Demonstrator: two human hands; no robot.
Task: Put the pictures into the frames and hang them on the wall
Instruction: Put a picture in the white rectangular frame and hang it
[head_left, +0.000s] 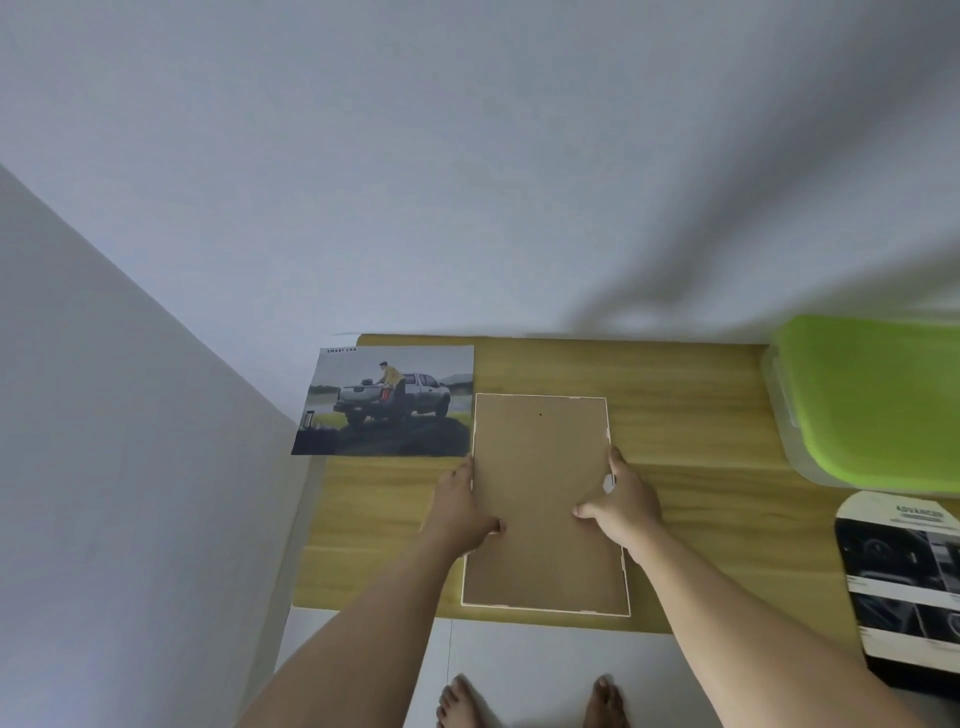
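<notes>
A white picture frame (543, 452) lies face down on the wooden table (691, 415), its brown backing board up. My left hand (460, 512) grips its left edge, thumb on the board. My right hand (621, 499) grips the right edge, thumb pressed on the backing. A printed picture of a grey pickup truck with a person (387, 402) lies flat on the table's far left corner, just left of the frame. A second printed sheet with dark car-interior photos (904, 587) lies at the table's right side.
A clear plastic box with a green lid (878, 400) stands at the far right of the table. White walls rise behind and to the left. My bare feet (530, 701) stand on the white floor before the table's front edge.
</notes>
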